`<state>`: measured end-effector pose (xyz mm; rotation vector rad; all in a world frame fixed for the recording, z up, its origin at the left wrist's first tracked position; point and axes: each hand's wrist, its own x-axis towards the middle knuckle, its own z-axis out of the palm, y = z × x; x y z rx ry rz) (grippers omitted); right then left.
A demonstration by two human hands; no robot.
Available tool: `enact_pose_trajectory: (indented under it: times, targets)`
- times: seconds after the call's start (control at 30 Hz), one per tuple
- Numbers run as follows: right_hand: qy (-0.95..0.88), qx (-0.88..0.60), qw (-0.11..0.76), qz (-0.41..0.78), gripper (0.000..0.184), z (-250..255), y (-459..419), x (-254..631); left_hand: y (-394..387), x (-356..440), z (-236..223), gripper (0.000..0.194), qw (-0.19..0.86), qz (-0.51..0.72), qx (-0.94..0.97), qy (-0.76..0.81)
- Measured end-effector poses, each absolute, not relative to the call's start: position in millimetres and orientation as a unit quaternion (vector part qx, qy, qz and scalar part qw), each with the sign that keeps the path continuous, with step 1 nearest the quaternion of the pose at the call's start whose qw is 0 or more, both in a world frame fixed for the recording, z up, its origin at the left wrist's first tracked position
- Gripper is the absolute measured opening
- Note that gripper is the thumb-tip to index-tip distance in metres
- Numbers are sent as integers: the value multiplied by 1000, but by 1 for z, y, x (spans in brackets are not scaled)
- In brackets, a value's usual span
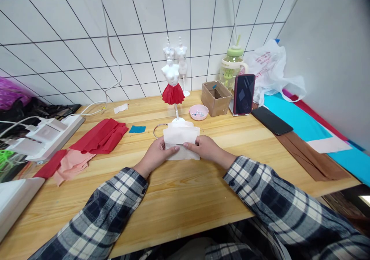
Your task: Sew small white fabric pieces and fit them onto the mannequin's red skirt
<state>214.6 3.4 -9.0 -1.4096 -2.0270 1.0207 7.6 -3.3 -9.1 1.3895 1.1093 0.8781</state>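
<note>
White fabric piece (182, 136) is at centre, held just above or on the wooden table (179, 202); contact unclear. Writing: pinkish-red print on the plastic bag (273, 65) at 2 o'clock from it, not legible; faint lettering on the band of the green-lidded bottle (228, 73) at 1 o'clock, too small to read. Left hand (157, 152) is at 8 o'clock, right hand (206, 146) at 4 o'clock; both forearms reach in from the bottom corners in plaid sleeves, thumbs on the near face pointing at each other, nearly meeting. Each hand pinches one side of the fabric between thumb and fingers, the fingers mostly hidden behind. Thin dark line between thumb tips, fold or tool, cannot tell. One metal ring (158, 131) at 10 o'clock, partly behind the fabric. Counts: three white mannequins (170, 74) at 12, front one in one red skirt (172, 94); one pink bowl (198, 112) of small shiny bits and one cardboard box (216, 102) at 1; two phones at 2, one upright phone (244, 94) in a dark red case, one flat black phone (271, 120). Brown cloth (309, 156) and turquoise cloth (295, 115) at 3. Blue scrap (137, 129), red cloth (101, 136), pink cloth (73, 163) and power strip (54, 138) around 9; one white scrap (120, 108) at 10.
</note>
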Motion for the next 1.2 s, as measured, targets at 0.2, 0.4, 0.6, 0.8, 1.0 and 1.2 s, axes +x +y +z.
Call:
enact_pose_trajectory:
  times: [0.2,0.4,0.6,0.8,1.0,1.2]
  targets:
    - [-727,-523,215,389,47,-8,4,216,-3,4,-11,58,598,375,523,478]
    - [-736,-511,213,390,51,-8,3,215,-1,2,-14,53,615,346,532,468]
    - [-731,-521,200,393,55,-5,3,215,-2,3,-14,53,633,348,531,443]
    - [-728,-523,194,400,52,-3,2,215,-2,2,-16,49,638,352,522,443]
    - [-724,-515,199,414,51,-4,3,215,-2,3,-13,52,638,337,529,446]
    - [-721,-515,203,417,48,-5,4,216,-3,5,-10,51,647,341,535,424]
